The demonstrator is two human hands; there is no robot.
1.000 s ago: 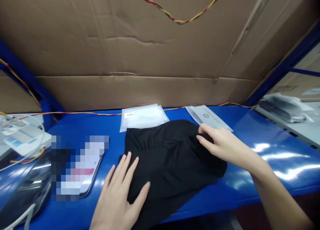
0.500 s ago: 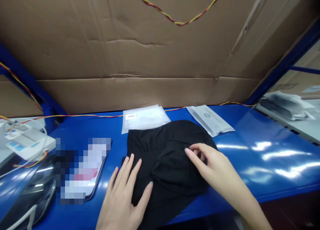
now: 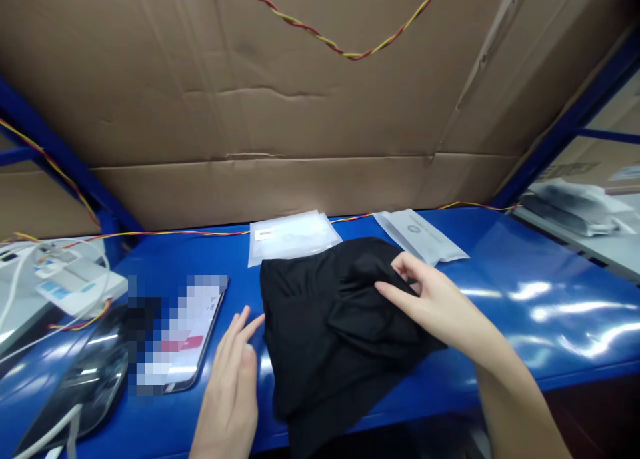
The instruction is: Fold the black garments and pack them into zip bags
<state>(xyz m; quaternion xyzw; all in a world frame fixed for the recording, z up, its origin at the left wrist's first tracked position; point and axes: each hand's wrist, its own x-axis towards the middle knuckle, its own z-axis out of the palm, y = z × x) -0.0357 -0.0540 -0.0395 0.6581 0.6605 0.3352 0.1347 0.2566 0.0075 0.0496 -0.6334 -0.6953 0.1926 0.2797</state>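
Note:
A black cloth garment (image 3: 320,339) lies wrinkled on the blue table (image 3: 500,306), its lower part reaching over the front edge. My left hand (image 3: 233,372) is beside the garment's left edge, fingers extended and nothing in it. On the upper right part of the cloth rests my right hand (image 3: 425,292), thumb and fingers apart, with some fingertips hidden. Behind the garment are a white plastic packet with a label (image 3: 293,236) and another pale packet (image 3: 423,236).
A phone (image 3: 193,339) and a dark glossy object (image 3: 90,372) lie on the left. White devices with cables (image 3: 80,282) stand farther left. Cardboard (image 3: 300,112) forms the back wall, between blue frame bars. Stacked plastic packets (image 3: 580,206) are at the far right.
My left hand has come off the cloth to its left side, its fingers closer together. My right hand has shifted slightly up, and the cloth's folds and lower left edge have changed shape.

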